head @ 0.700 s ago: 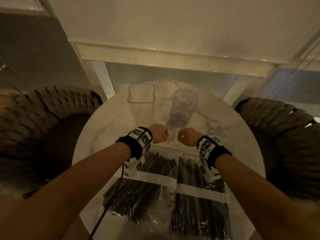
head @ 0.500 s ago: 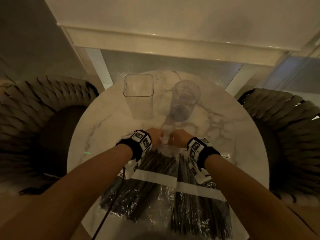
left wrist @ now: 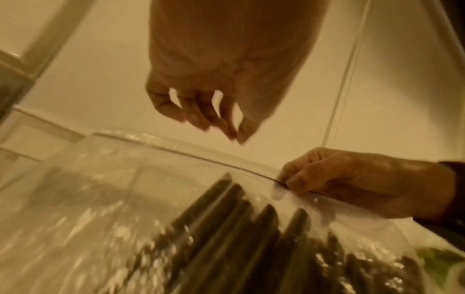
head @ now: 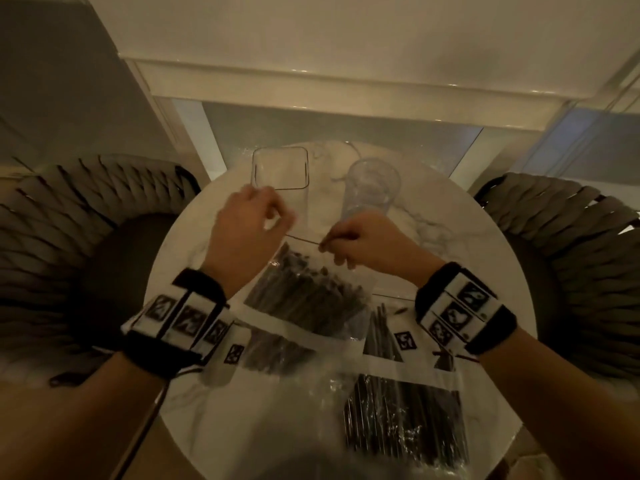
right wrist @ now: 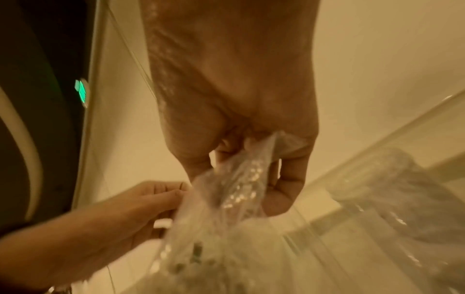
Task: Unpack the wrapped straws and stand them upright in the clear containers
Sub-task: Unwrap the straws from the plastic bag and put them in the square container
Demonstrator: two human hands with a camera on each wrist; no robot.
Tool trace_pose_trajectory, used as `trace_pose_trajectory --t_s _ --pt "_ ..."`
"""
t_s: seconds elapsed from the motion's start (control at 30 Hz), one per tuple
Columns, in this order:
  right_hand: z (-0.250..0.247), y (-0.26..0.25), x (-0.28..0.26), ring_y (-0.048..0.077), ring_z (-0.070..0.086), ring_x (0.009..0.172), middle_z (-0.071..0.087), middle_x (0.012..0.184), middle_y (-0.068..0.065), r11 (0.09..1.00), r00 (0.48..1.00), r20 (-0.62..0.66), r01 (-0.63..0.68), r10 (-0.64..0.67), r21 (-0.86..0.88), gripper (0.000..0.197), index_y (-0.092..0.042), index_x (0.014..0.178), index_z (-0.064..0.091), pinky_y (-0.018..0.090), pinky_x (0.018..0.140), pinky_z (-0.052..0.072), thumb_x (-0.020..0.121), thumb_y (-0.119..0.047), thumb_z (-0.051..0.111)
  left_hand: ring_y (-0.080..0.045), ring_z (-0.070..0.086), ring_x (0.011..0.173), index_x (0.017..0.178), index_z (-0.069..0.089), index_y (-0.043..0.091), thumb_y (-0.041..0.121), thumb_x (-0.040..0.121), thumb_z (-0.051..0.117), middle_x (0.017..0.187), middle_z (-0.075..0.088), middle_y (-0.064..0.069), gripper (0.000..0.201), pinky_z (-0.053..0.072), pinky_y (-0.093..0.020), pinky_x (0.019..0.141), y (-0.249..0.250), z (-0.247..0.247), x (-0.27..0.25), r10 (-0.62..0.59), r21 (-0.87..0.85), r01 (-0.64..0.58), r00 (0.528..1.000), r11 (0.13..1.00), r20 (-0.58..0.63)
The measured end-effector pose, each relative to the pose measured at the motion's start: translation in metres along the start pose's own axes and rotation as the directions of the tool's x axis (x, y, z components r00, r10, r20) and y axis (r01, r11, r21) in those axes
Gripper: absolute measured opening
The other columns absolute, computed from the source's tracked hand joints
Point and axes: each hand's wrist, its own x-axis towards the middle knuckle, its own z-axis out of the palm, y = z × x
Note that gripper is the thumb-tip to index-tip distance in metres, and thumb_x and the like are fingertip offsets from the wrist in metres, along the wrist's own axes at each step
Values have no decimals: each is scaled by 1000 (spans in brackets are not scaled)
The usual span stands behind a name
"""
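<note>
The right hand [head: 360, 242] pinches the straw bag's [head: 311, 296] top edge; the left hand [head: 247, 225] hovers loosely curled, holding nothing.

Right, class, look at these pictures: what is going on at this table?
A person is opening a clear plastic bag of dark straws on a round marble table. The right hand pinches the bag's top edge. The left hand is at the other end of that edge; whether it grips is unclear. A second bag of straws lies nearer the person. The square container and round cup stand empty at the back.
</note>
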Motion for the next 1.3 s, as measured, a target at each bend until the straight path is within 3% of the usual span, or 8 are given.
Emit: trace_pose_trajectory --t_s 0.07,0.17,0.37,0.53,0.6,0.77,1.07,1.3 --pt "-5 -22 -16 -4 56 45 64 63 -8 994 996 -49 72 -69 79 16 -6 96 73 7 50 45 89 -11 59 -11 55 66 77 58 15 54 85 54 69 58 3 40 43 -25 63 9 -20 -18 -214 -176 201 975 964 -58" --pt "5 -45 -33 5 62 50 69 66 -2 984 980 -114 168 -160 62 17 -8 97 73 16 53 52 88 -10 60 -15 69 63 76 66 12 67 71 59 65 70 -3 55 57 -30 64 16 -31 -42 -359 -423 400 917 813 176" --pt "51 -62 -59 24 65 63 73 74 13 957 935 -207 284 -289 -53 21 -4 90 74 40 65 50 89 -16 58 -26 72 72 77 69 4 8 84 65 71 73 -13 9 60 -25 61 20 -46 -63 -409 -635 491 867 597 285" --pt "61 -70 -74 12 68 74 74 90 0 975 957 -286 115 -56 192 32 -16 108 67 24 68 54 92 -40 53 -23 71 72 84 69 0 2 83 65 81 71 -17 4 60 -26 66 23 -55 -84 -372 -721 456 882 522 289" --pt "61 -74 -75 12 70 68 73 82 0 923 969 -222 -16 110 384 37 -14 100 65 26 64 59 87 -48 57 -23 73 74 90 69 0 -1 82 64 82 73 -16 9 60 -25 65 29 -56 -92 -298 -727 432 900 533 317" --pt "64 -76 -68 27 70 66 70 75 16 949 944 -322 35 72 314 22 -3 83 63 48 63 59 89 -23 61 -22 72 69 91 68 -5 -5 82 62 82 72 -18 11 58 -22 59 40 -55 -96 -242 -720 396 918 570 314" --pt "66 -81 -68 26 67 59 67 61 11 985 904 -426 71 3 159 15 -4 68 61 40 57 58 79 -14 64 -12 68 53 81 65 1 1 85 61 68 68 -12 6 54 -17 51 40 -43 -100 -335 -602 353 931 716 147" --pt "67 -73 -68 16 70 71 74 79 5 956 941 -339 107 -9 272 9 -9 87 72 33 71 60 83 -15 66 -24 72 74 95 66 -7 26 83 68 86 72 -18 35 58 -22 60 34 -47 -96 -355 -714 507 859 483 370"
